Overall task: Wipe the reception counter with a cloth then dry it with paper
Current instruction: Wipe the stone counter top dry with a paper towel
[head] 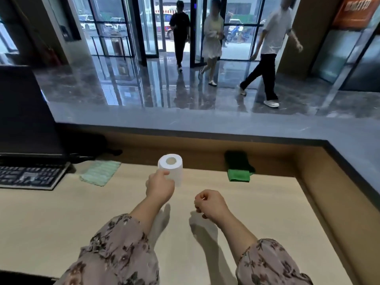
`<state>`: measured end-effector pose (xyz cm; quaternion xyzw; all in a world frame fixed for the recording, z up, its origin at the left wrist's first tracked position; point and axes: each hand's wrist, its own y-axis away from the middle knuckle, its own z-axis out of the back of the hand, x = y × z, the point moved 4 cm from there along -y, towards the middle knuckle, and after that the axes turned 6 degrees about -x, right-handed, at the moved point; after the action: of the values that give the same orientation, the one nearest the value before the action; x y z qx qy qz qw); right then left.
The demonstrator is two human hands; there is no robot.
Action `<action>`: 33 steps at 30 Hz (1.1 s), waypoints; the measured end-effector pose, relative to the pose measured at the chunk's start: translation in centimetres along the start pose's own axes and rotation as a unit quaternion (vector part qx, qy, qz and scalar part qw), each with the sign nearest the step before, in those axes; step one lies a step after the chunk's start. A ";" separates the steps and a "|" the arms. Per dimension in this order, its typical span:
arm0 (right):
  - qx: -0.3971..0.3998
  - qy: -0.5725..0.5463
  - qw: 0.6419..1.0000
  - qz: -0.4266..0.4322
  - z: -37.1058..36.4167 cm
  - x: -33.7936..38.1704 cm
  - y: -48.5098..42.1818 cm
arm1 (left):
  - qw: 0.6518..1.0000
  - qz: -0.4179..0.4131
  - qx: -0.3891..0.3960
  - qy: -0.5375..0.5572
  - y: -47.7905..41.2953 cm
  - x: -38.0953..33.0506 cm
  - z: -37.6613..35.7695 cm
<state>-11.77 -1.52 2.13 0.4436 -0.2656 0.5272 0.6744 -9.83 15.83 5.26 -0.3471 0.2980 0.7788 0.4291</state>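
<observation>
Behind the grey reception counter [205,122], on the lower wooden desk [82,223], the left hand [160,188] grasps a white paper roll [171,167]. The thumb lies on the near side and the fingers wrap round the lower part. The roll stands upright with its hollow core facing up. Whether its base touches the desk I cannot tell.

At about 4 o'clock from that hand, a little apart, the right hand [210,203] hovers above the desk with its fingers clenched into a loose fist, and nothing plainly shows in it. Both arms wear floral sleeves [115,254].

A pale green cloth [100,172] lies flat at 9 o'clock from the roll, just beside a black keyboard [28,176]. A dark monitor [24,116] rises behind the keyboard. At 3 o'clock from the roll a folded dark green cloth [238,174] lies against the desk's back wall, under the counter's edge.

The counter runs across at 12 o'clock and turns down the right side. Beyond it, three people [211,42] cross a glossy dark floor [123,85] in front of glass doors [144,27].
</observation>
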 end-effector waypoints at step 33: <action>-0.103 0.290 0.951 0.025 5.2 -1.0 -12.0 | 0.881 -0.247 0.137 -0.378 -7.6 -2.6 -4.2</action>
<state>-0.13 -7.12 -0.10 0.1936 -0.1223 0.6195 0.7509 -0.93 14.91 3.67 -0.0260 0.1213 0.6708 0.7312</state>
